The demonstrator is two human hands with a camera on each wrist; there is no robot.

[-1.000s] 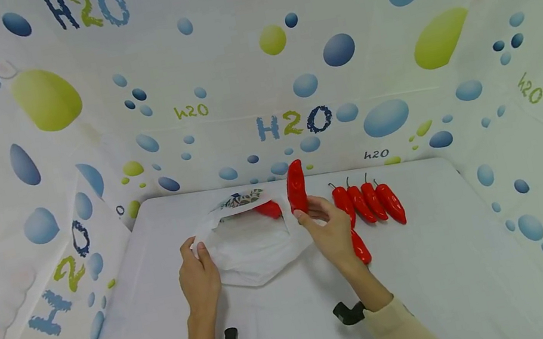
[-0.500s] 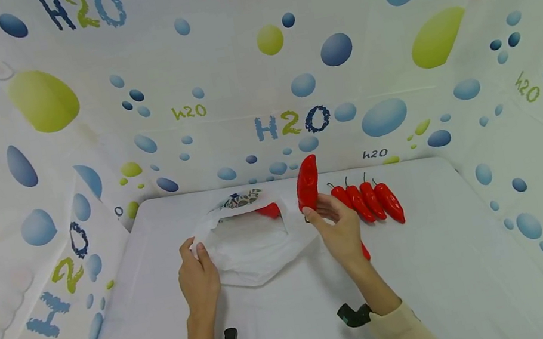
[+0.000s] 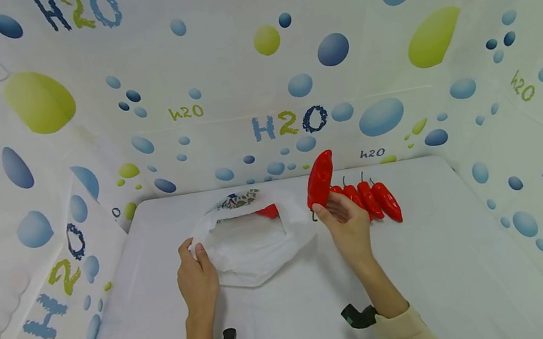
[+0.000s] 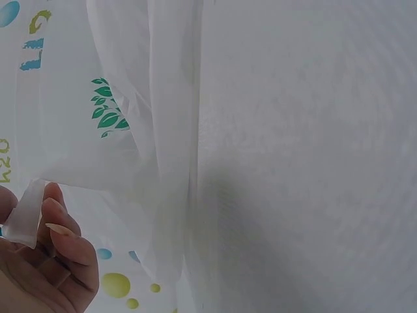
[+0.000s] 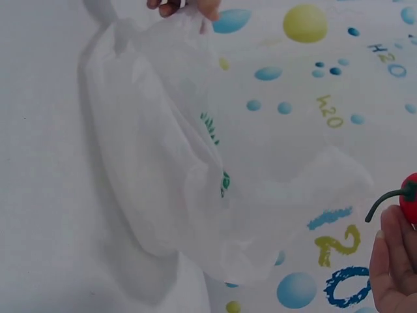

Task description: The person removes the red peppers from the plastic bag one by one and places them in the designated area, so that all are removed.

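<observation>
My left hand (image 3: 198, 279) pinches the left edge of a white plastic bag (image 3: 256, 257), whose mouth gapes toward me. In the left wrist view, thumb and fingers hold a folded strip of the bag, which has a green leaf print. Just inside the mouth shows part of a red pepper (image 3: 270, 211). My right hand (image 3: 352, 234) holds another red chili pepper (image 3: 320, 178) between thumb and fingers, raised to the right of the bag, tip up and leaning right. Its curved green stem (image 5: 384, 199) points down past the fingers. Most of this pepper lies outside the right wrist view.
Several more red peppers (image 3: 387, 203) lie in a row on the white table (image 3: 441, 267), behind and right of my right hand, which partly covers them. A patterned backdrop (image 3: 207, 53) rises at the table's back and sides. A dark wrist camera (image 3: 360, 316) sits at each forearm.
My right hand has moved right with the red chili pepper, away from the bag, and the pepper leans more to the right. My left hand keeps its hold on the bag.
</observation>
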